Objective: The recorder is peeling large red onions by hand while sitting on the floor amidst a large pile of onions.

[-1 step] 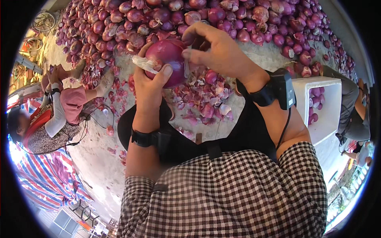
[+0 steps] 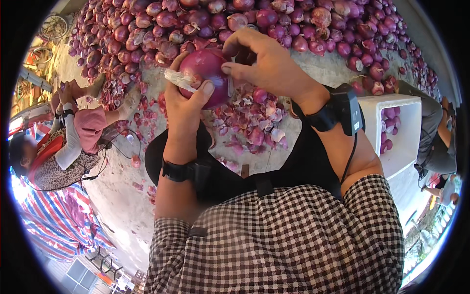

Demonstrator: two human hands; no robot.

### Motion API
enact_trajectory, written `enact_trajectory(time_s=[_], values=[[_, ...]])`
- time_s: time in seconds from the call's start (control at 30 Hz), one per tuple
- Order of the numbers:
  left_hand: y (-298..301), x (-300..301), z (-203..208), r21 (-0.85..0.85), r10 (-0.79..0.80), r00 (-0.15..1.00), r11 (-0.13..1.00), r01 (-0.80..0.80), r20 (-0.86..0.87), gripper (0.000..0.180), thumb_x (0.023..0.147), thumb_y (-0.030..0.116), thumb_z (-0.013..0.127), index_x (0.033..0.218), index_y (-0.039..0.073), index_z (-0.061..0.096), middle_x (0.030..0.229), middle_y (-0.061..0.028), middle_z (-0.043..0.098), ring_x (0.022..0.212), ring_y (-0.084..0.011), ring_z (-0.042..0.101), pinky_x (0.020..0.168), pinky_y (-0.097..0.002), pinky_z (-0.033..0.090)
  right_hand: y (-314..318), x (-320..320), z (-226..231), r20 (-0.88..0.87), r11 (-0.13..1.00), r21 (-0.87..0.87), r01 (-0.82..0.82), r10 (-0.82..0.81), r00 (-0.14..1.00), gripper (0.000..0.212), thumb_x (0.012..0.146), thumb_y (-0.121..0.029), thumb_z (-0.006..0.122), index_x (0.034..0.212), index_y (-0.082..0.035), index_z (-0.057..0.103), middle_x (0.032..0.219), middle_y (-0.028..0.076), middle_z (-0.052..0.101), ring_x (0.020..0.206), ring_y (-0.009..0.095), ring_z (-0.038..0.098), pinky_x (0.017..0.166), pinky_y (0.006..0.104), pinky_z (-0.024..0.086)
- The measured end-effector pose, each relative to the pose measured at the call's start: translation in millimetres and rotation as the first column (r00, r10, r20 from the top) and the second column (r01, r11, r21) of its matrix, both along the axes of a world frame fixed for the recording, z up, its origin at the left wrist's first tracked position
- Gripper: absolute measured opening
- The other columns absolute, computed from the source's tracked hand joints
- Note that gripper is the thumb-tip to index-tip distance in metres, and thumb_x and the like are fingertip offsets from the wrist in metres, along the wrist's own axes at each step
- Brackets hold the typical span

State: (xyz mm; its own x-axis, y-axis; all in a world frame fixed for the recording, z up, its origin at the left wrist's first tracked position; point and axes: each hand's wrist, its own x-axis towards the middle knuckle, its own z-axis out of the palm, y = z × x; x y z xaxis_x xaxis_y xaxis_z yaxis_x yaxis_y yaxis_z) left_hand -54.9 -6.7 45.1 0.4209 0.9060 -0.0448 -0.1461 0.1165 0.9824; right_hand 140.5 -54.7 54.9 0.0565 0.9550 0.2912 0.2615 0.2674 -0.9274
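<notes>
A large, shiny red onion [image 2: 208,66] sits in my left hand [image 2: 185,100], its fingers wrapped round the left side and its thumb pressed on the front. A pale, dry tuft [image 2: 178,78] sticks out leftward from the onion. At the onion's right edge, my right hand [image 2: 262,63] is curled, with the thumb tip touching the surface and the fingers bent behind it. Whatever lies between those fingertips is too small to make out. Below the thumb, a thin flap of skin [image 2: 230,85] hangs along the onion's right side.
A big heap of red onions [image 2: 235,22] spreads ahead. Loose onion skins [image 2: 257,120] litter the floor between my knees. To my right stands a white container [image 2: 409,105] with onions inside. One person [image 2: 63,152] sits at left, another [image 2: 433,127] at right.
My right hand has shifted very slightly left, its thumb further onto the onion. The left hand and the onion have hardly moved.
</notes>
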Motion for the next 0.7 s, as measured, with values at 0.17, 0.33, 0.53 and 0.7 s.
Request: enact_trajectory(time_s=[0.17,0.33,0.53,0.7], values=[[0.4,-0.9,0.3,0.11,-0.02,0.998,0.994,0.026,-0.056,0.077,0.064,0.011,0.074,0.132,0.0,0.042,0.113,-0.0135,0.056,0.102,-0.0211,0.058,0.092,-0.0338,0.047,5.8,7.7,-6.3,0.009,0.994,-0.096,0.044,-0.043,0.999,0.019,0.088,-0.017,0.062,0.096,-0.001,0.057,0.078,0.007,0.059,0.07,0.016,0.057,0.064,0.0284,0.047],[1.5,-4.4,1.5,0.137,-0.031,0.998,0.99,0.039,-0.059,0.077,0.062,0.012,0.073,0.131,0.0,0.042,0.115,-0.0147,0.055,0.103,-0.0225,0.058,0.093,-0.0352,0.046,6.1,15.8,-7.1,-0.347,0.99,-0.14,-0.033,-0.018,0.938,0.013,0.093,-0.014,0.058,0.101,-0.004,0.054,0.079,0.001,0.055,0.075,0.008,0.054,0.068,0.0229,0.046],[-1.2,-1.6,2.6,0.108,-0.013,0.997,0.994,0.021,-0.073,0.077,0.061,0.012,0.072,0.131,0.0,0.042,0.114,-0.0143,0.055,0.103,-0.0224,0.058,0.092,-0.0349,0.047,0.2,-2.7,-4.0,0.155,0.993,0.115,-0.005,-0.013,0.988,0.013,0.093,-0.014,0.058,0.098,-0.004,0.054,0.077,0.0,0.054,0.074,0.007,0.053,0.066,0.0232,0.045],[-0.7,-4.0,1.2,0.117,-0.038,0.997,0.992,0.047,-0.073,0.077,0.061,0.012,0.071,0.132,0.0,0.042,0.113,-0.0139,0.056,0.102,-0.022,0.058,0.091,-0.0338,0.047,2.2,7.7,-3.8,0.002,0.996,-0.084,0.042,-0.042,0.999,0.015,0.093,-0.016,0.059,0.095,-0.003,0.054,0.073,0.0,0.053,0.067,0.007,0.052,0.059,0.0235,0.044]])
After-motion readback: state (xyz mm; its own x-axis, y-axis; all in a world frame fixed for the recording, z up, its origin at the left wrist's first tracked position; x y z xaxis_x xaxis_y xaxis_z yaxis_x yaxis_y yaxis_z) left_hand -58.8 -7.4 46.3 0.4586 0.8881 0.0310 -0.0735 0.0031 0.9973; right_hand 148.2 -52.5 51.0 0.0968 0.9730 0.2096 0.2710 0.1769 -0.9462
